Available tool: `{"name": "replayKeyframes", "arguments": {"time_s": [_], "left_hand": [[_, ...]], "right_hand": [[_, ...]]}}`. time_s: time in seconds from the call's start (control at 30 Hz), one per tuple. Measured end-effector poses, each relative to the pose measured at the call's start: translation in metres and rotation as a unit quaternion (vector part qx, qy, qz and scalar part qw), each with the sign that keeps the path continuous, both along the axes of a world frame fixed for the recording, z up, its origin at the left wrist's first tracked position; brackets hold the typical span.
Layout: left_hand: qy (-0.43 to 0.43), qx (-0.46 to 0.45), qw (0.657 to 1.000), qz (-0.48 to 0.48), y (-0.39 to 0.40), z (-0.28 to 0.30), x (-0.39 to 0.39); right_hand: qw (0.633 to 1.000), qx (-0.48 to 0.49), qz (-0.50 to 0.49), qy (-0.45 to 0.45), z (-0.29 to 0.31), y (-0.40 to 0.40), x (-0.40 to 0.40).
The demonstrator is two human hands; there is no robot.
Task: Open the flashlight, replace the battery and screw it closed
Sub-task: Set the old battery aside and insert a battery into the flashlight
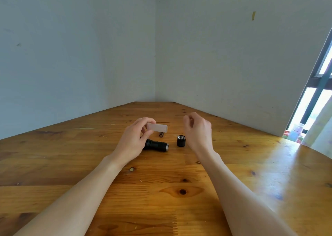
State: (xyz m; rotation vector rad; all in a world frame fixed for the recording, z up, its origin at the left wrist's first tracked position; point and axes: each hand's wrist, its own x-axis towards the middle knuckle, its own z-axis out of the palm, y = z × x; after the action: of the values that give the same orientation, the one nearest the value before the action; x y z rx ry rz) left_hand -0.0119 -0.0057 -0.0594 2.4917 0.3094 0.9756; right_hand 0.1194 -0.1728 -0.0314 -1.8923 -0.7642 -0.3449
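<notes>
My left hand (133,140) pinches a translucent white plastic tube (158,127) by its left end and holds it level above the table. Under that hand the black flashlight body (157,145) lies on its side, its open metal-rimmed end pointing right. The black screw cap (181,141) stands upright to the right of the body. A small dark cylinder, perhaps a battery (161,134), lies just behind the body, mostly hidden by the tube. My right hand (197,128) hovers above and behind the cap with loosely curled fingers and holds nothing.
The wooden table (161,190) fits into a corner between two pale walls. A window (316,95) and some coloured things stand at the far right, beyond the table's edge.
</notes>
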Motion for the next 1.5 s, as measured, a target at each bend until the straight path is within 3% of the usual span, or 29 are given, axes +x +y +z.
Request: {"name": "replayKeyframes", "arguments": {"time_s": [0.13,0.33,0.43,0.53,0.67,0.77,0.9,1.0,1.13,1.2,1.33,1.4,1.5], "left_hand": [[-0.014,0.013,1.0,-0.014,-0.003,0.001,0.0],[0.007,0.01,1.0,-0.012,-0.003,0.002,0.001],[0.083,0.014,0.996,0.002,0.002,0.001,0.002],[0.178,0.079,0.981,0.015,0.007,0.002,0.002],[0.211,0.11,0.971,0.004,0.008,0.002,0.002],[0.2,0.096,0.975,-0.008,0.006,0.004,0.001],[0.127,0.059,0.99,-0.002,0.004,0.005,-0.003],[0.071,0.028,0.997,0.001,0.004,0.005,-0.003],[0.032,0.009,0.999,-0.003,0.002,0.007,-0.004],[0.025,0.005,1.0,-0.001,0.002,0.007,-0.004],[0.031,-0.002,1.0,-0.004,0.002,0.006,-0.004],[0.026,-0.006,1.0,-0.011,0.001,0.006,-0.005],[0.011,-0.013,0.999,-0.029,0.0,0.008,-0.007]], "right_hand": [[0.988,-0.035,0.122,0.084,-0.004,0.014,-0.019],[0.971,0.036,0.157,0.175,-0.01,0.018,-0.018],[0.963,0.073,0.146,0.215,-0.01,0.017,-0.015],[0.953,0.124,0.126,0.247,-0.008,0.015,-0.012],[0.934,0.17,0.117,0.291,-0.007,0.013,-0.011],[0.907,0.219,0.134,0.334,-0.004,0.011,-0.011],[0.841,0.301,0.17,0.416,0.002,0.007,-0.013],[0.831,0.306,0.18,0.429,0.002,0.008,-0.014],[0.858,0.289,0.185,0.382,0.001,0.011,-0.017],[0.892,0.27,0.17,0.321,0.001,0.011,-0.019],[0.965,0.207,0.146,0.071,-0.001,0.011,-0.028],[0.968,0.187,0.16,-0.042,-0.001,0.013,-0.035],[0.959,0.167,0.182,-0.136,0.0,0.015,-0.041]]}}
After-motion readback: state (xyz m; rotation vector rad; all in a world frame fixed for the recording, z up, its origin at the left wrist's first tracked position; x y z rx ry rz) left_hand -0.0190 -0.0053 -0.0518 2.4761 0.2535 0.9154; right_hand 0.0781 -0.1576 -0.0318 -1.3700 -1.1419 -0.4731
